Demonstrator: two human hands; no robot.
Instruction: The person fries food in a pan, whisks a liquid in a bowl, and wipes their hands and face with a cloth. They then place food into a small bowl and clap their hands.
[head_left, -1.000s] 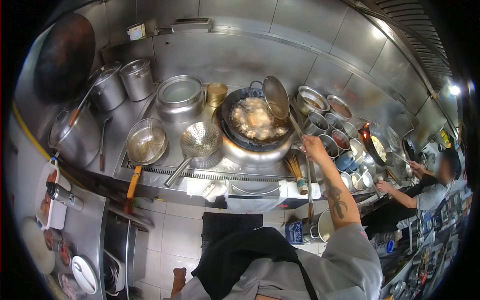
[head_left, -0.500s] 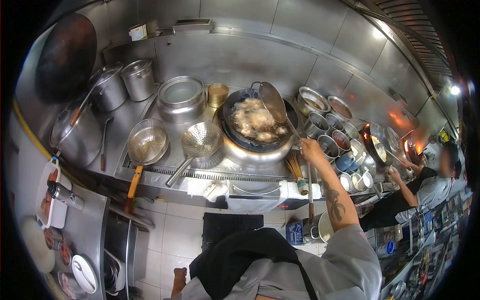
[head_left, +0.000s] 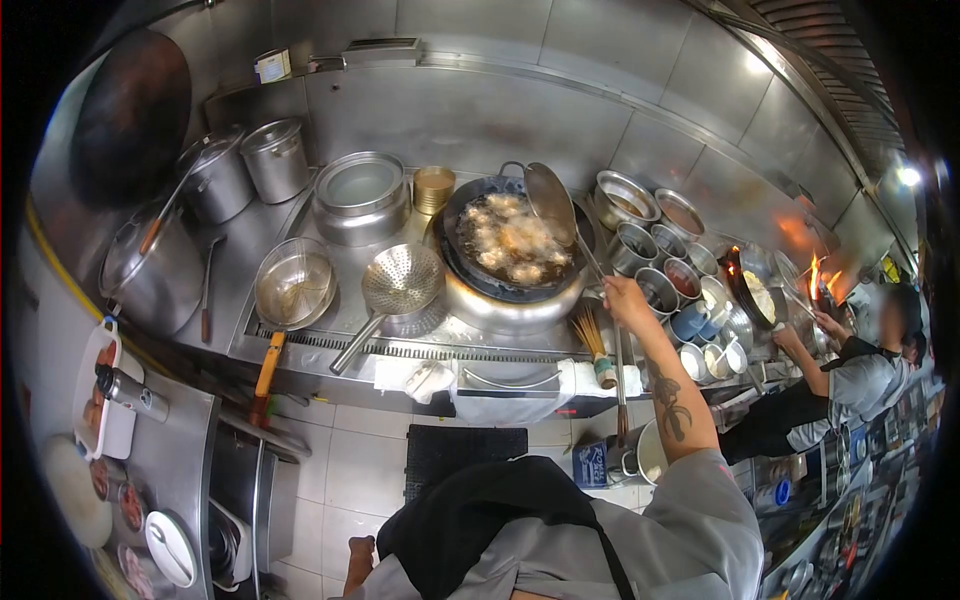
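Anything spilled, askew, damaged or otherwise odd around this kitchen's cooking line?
Tall orange flames rise near the co-worker at right, striking but perhaps ordinary wok cooking. A white cloth is crumpled at the steel stove's front edge. I see no clear spill or damage.

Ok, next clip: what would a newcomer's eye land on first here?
Probably the wok near the middle of the stove, where pale pieces fry in bubbling oil and the right hand holds a long-handled skimmer at its right edge. Next, the orange flames at far right, beside a co-worker. Then the big dark disc against the wall at upper left.
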